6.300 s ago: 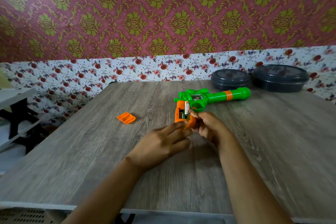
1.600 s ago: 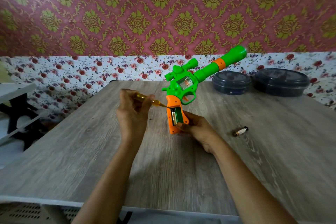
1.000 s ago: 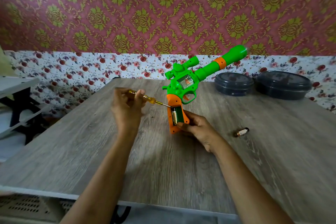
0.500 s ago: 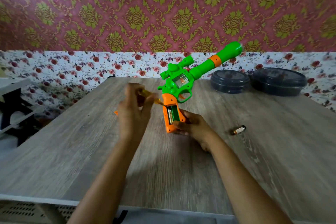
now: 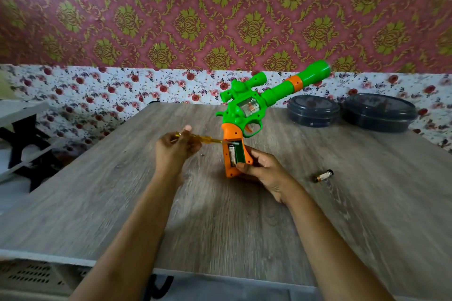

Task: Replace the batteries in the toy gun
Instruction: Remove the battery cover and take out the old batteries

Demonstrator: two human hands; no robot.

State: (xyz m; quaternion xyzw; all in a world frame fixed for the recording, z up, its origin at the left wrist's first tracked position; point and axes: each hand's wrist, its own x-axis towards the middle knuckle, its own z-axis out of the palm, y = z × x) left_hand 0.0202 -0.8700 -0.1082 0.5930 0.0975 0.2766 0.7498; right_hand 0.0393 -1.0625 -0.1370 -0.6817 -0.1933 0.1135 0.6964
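Toy gun [image 5: 247, 115] held grip-down over the counter [image 5: 220, 215], barrel pointing toward 2 o'clock. Right hand [image 5: 264, 171] fingers wrap the orange grip, whose open compartment shows one battery [image 5: 232, 154]. At the gun's 9 o'clock, left hand [image 5: 173, 151] fingers grip a yellow screwdriver [image 5: 198, 139], tip at the compartment's top edge. Loose battery [image 5: 324, 175] lies on the counter at the gun's 4 o'clock, apart from it.
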